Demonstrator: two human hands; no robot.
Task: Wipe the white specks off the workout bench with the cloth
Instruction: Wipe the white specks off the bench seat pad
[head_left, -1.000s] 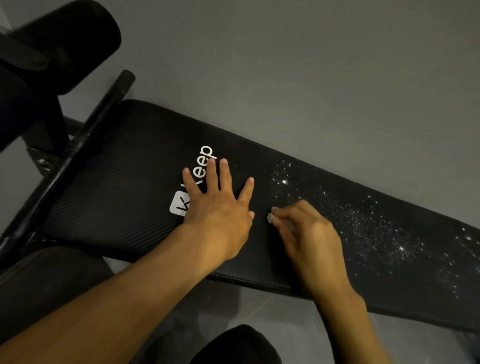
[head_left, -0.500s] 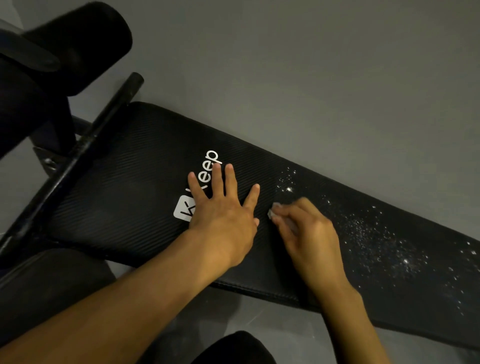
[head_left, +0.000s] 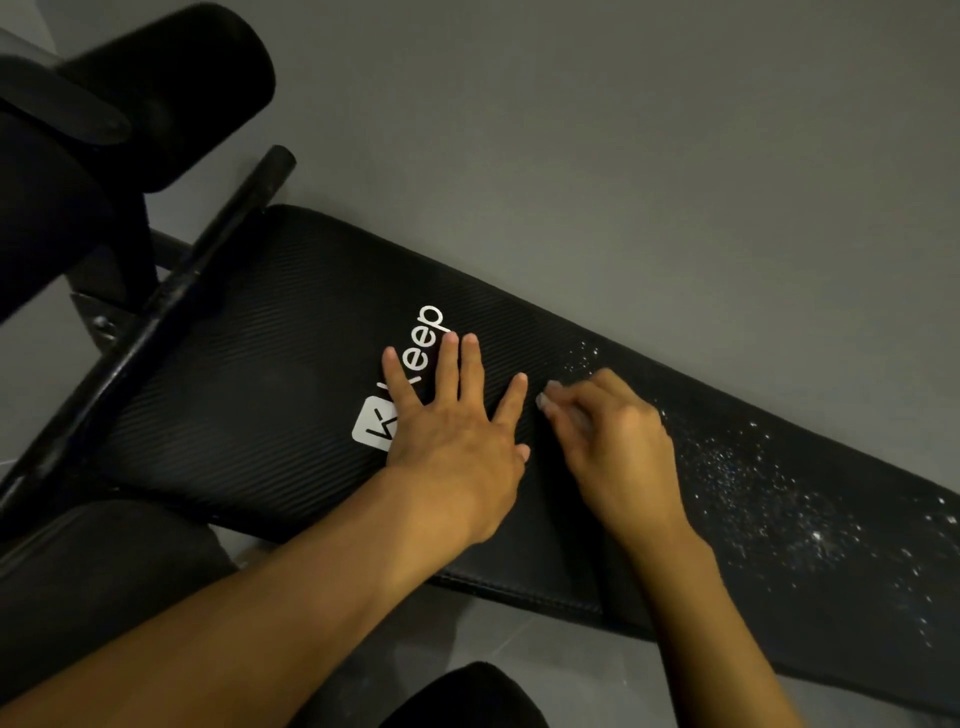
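Observation:
A black ribbed workout bench pad (head_left: 249, 395) runs from upper left to lower right, with a white "Keep" logo (head_left: 410, 364). White specks (head_left: 769, 483) are scattered over its right half, and a few lie near my right fingertips. My left hand (head_left: 457, 431) lies flat on the pad with fingers spread, partly covering the logo. My right hand (head_left: 608, 441) is curled over a small pale cloth (head_left: 548, 396), of which only a bit shows at the fingertips, pressed on the pad beside the left hand.
A black metal bar (head_left: 156, 322) crosses the bench's left end. Black padded rollers (head_left: 156, 88) stand at the upper left. Another dark pad (head_left: 93, 571) lies at the lower left. Grey floor (head_left: 623, 156) lies beyond the bench. A dark rounded shape (head_left: 467, 696) sits at the bottom edge.
My right hand with the cloth has edged slightly toward the specks near the far side. The left hand stays flat on the logo. The view has shifted a little.

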